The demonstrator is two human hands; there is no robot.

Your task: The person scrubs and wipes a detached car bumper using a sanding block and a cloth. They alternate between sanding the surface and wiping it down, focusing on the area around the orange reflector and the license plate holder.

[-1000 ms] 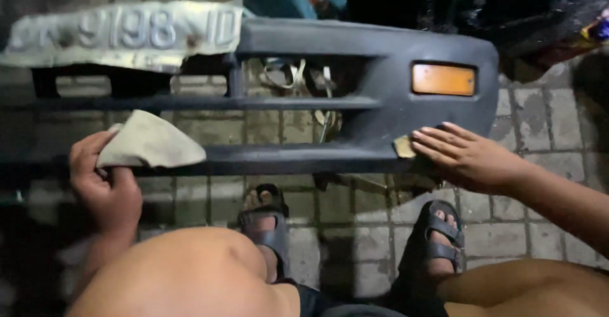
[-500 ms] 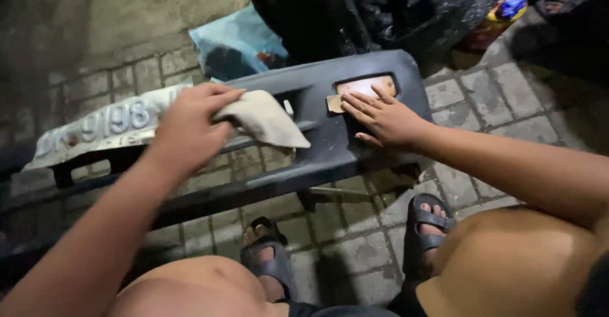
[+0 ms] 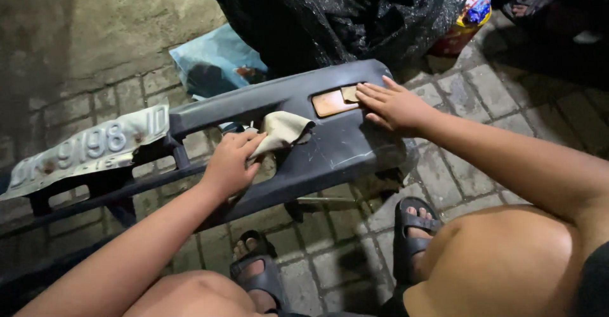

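Number plate (image 3: 82, 149), one: bent, pale, hung on the bumper's left end; a hard push could knock it loose.

Bumper (image 3: 330, 145), one: dark grey, lying across the brick floor (image 3: 482, 88) above my two sandals.

Left hand (image 3: 228, 165), one: fingers clamped on one beige cloth (image 3: 282, 130), pressed to the bumper's middle; grit under it may scratch the paint.

Amber lamp (image 3: 330, 103), one.

Right hand (image 3: 393, 106), one: fingers flat and together over a small tan scrap (image 3: 349, 93); it could slip off the lamp's edge.
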